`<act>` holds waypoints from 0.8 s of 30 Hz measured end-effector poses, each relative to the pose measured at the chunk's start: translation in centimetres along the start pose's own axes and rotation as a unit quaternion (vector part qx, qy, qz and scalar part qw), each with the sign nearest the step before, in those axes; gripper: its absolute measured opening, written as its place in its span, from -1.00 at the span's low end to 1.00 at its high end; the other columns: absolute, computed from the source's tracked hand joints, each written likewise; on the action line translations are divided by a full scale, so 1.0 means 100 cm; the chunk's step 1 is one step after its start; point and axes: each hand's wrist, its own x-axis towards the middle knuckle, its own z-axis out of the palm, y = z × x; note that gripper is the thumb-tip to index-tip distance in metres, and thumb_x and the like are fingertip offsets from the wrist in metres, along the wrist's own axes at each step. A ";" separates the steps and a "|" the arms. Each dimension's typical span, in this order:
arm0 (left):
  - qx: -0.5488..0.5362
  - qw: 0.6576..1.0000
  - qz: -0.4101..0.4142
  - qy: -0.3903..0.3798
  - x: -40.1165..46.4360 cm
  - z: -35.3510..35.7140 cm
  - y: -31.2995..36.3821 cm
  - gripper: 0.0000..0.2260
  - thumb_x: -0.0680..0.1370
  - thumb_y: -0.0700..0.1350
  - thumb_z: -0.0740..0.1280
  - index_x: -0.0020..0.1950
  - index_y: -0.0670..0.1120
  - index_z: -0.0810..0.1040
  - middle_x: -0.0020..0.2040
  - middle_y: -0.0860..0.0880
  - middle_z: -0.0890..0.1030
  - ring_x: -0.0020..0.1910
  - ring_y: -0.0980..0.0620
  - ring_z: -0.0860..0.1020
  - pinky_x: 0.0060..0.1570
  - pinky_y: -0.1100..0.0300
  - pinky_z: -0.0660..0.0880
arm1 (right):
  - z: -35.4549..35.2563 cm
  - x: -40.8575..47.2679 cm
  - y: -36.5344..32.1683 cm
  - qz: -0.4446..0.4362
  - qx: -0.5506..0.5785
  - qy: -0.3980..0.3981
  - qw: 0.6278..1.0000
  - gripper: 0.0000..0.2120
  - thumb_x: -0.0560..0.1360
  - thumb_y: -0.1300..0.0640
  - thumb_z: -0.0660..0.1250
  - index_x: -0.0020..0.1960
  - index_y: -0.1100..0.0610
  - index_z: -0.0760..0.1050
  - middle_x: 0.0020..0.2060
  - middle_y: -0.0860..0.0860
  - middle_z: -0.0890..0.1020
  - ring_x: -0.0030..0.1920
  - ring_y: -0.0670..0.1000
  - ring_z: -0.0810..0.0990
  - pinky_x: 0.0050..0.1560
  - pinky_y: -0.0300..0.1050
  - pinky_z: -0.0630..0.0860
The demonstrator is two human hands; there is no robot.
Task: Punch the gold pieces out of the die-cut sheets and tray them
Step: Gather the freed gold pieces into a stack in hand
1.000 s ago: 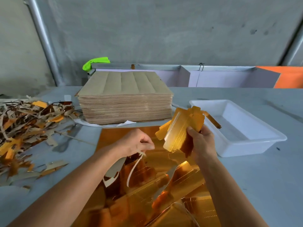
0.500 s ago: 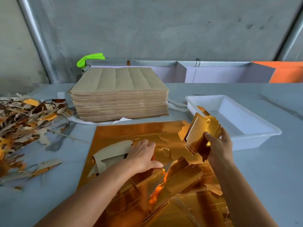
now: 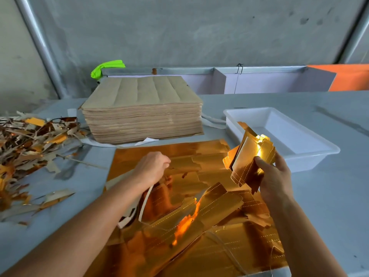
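Head view, lowest part of the frame: the gold die-cut sheet [image 3: 151,156] lies flat on the grey table [image 3: 329,206], its near half broken into loose flaps and perforated panels, so the remaining cut-outs are within easy reach of both arms. At centre, the left hand [image 3: 152,169] is clenched round a pale strip of waste [image 3: 144,202] that trails down from the fist, probably pulling it clear of the sheet. Right of centre, the right hand [image 3: 274,177] grasps a bundle of gold pieces [image 3: 248,156] upright, fingers wrapped round its lower edge, likely gathering them into one load. Just beyond that bundle sits the white tray [image 3: 311,156]; its visible floor looks bare, and nothing blocks the short path to it. At the left edge, a heap of scrap trimmings [image 3: 26,142] lies well apart from the tray, keeping waste separate. Further back, at upper centre, stands a thick stack of brown-backed sheets [image 3: 139,114], untouched, with a green object [image 3: 105,67] behind it against the wall.
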 end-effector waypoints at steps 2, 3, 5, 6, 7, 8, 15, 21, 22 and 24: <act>0.016 0.999 0.023 -0.028 -0.001 -0.011 -0.007 -0.82 0.55 -0.07 0.35 0.12 -0.05 0.63 0.10 0.02 0.64 0.10 0.06 0.58 0.07 0.22 0.47 | -0.001 0.000 0.000 -0.001 0.004 -0.003 1.000 -0.47 0.54 0.24 0.30 0.44 -0.06 0.27 0.09 -0.04 0.47 -0.08 0.01 0.53 -0.50 -0.18 0.56; 0.025 0.997 0.039 -0.059 -0.003 -0.017 -0.010 -0.83 0.51 -0.01 0.39 0.06 -0.01 0.65 0.01 0.08 0.65 0.03 0.10 0.59 -0.04 0.27 0.47 | -0.002 0.000 0.000 0.002 0.005 -0.003 1.000 -0.47 0.54 0.24 0.30 0.44 -0.06 0.27 0.12 -0.02 0.46 -0.07 0.03 0.54 -0.49 -0.16 0.57; 0.029 0.988 0.068 -0.134 -0.009 -0.022 -0.010 -0.68 0.40 0.13 0.47 0.09 0.05 0.62 -0.03 0.15 0.62 -0.02 0.15 0.57 -0.13 0.26 0.47 | -0.002 0.001 0.001 0.007 0.007 -0.008 1.000 -0.47 0.54 0.25 0.30 0.44 -0.06 0.27 0.16 0.00 0.45 -0.01 0.11 0.54 -0.44 -0.09 0.59; 0.038 0.982 0.083 -0.166 -0.013 -0.020 -0.008 -0.54 0.35 0.18 0.49 0.20 0.08 0.57 0.08 0.14 0.59 0.07 0.14 0.54 -0.02 0.18 0.50 | -0.001 0.002 0.001 0.008 0.010 -0.011 1.000 -0.47 0.54 0.25 0.30 0.44 -0.06 0.27 0.17 0.02 0.45 0.03 0.15 0.53 -0.40 -0.04 0.60; 0.056 0.975 0.096 -0.194 -0.016 -0.016 -0.005 -0.40 0.31 0.21 0.50 0.31 0.10 0.48 0.22 0.12 0.53 0.20 0.10 0.48 0.12 0.09 0.48 | 0.000 0.002 0.002 0.011 0.013 -0.013 1.000 -0.47 0.54 0.26 0.30 0.44 -0.05 0.28 0.18 0.03 0.45 0.07 0.18 0.52 -0.36 0.00 0.60; 0.079 0.968 0.103 -0.216 -0.019 -0.012 -0.002 -0.30 0.29 0.21 0.51 0.39 0.11 0.39 0.31 0.10 0.46 0.29 0.05 0.41 0.21 0.04 0.42 | 0.002 0.002 0.003 0.015 0.018 -0.013 1.000 -0.46 0.54 0.27 0.30 0.44 -0.05 0.29 0.17 0.03 0.45 0.09 0.20 0.51 -0.33 0.03 0.60; 0.096 0.951 0.086 -0.282 -0.024 -0.003 0.006 -0.60 0.33 0.09 0.54 0.05 0.11 0.45 -0.04 0.10 0.48 -0.09 0.12 0.44 -0.26 0.22 0.37 | 0.004 -0.006 0.002 0.011 0.015 -0.018 1.000 -0.47 0.55 0.28 0.28 0.45 -0.05 0.28 0.05 -0.04 0.48 0.00 0.12 0.53 -0.36 -0.02 0.59; -0.005 0.967 0.090 -0.237 -0.020 -0.028 -0.004 -0.94 0.43 -0.04 0.47 -0.16 0.05 0.61 -0.29 0.15 0.50 -0.29 0.21 0.43 -0.32 0.25 0.28 | 0.000 -0.012 0.001 0.043 -0.006 -0.041 0.998 -0.65 0.52 0.21 0.34 0.29 0.10 0.42 -0.01 0.00 0.58 -0.01 0.09 0.59 -0.24 0.04 0.59; -0.025 0.972 0.079 -0.222 -0.018 -0.033 -0.008 -0.94 0.43 -0.04 0.48 -0.19 0.03 0.63 -0.27 0.11 0.54 -0.27 0.17 0.46 -0.30 0.23 0.31 | 0.000 -0.012 0.001 0.059 -0.002 -0.049 0.997 -0.72 0.52 0.21 0.34 0.22 0.12 0.46 -0.01 0.03 0.60 -0.01 0.12 0.60 -0.26 0.07 0.60; -0.045 0.976 0.073 -0.201 -0.016 -0.041 -0.015 -0.94 0.43 -0.05 0.48 -0.22 0.05 0.62 -0.20 0.06 0.56 -0.20 0.09 0.50 -0.22 0.16 0.37 | -0.001 -0.013 0.000 0.087 0.008 -0.075 0.993 -0.81 0.51 0.23 0.34 0.12 0.14 0.50 -0.02 0.06 0.63 -0.02 0.14 0.62 -0.33 0.04 0.60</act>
